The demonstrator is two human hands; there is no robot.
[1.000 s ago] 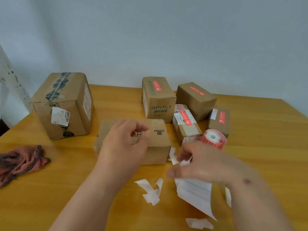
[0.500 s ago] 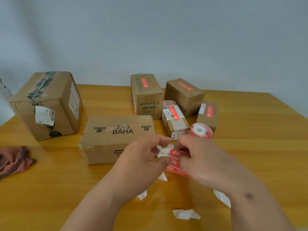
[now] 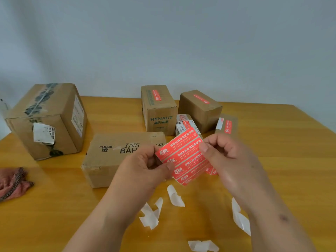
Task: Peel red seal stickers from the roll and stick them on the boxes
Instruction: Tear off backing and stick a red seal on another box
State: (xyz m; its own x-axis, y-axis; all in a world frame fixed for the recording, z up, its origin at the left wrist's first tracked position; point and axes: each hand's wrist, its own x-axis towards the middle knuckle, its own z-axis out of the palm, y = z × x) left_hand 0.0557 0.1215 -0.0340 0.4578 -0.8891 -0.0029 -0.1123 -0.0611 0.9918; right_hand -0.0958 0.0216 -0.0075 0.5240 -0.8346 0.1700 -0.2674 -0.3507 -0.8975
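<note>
At the table's left edge lies a reddish cloth point(image 3: 13, 181); behind it, toward the back-left corner, stands a large taped carton point(image 3: 45, 120) with no red seal showing. Nearer the middle sits the long "INS BAHA" box point(image 3: 116, 159), also unsealed on the faces in view.

The left hand point(image 3: 145, 168) has its thumb and curled fingers pinched on the lower-left edge of a strip of red seal stickers point(image 3: 185, 159); the right hand point(image 3: 227, 157) pinches the strip's upper-right end. Held between both hands above the table's middle, the strip runs diagonally, its long axis rising from near-left to far-right. The BAHA box lies just left of and behind the left hand, which is the nearer one to it. Likely next is lifting one sticker's edge.

Half a second ago the strip was bunched low between the hands and the roll showed beside the small boxes; now the strip is spread flat facing the camera and the roll is hidden.

Behind the hands, four small boxes point(image 3: 160, 110) already carry red seals. White backing scraps point(image 3: 174, 196) litter the near edge.
</note>
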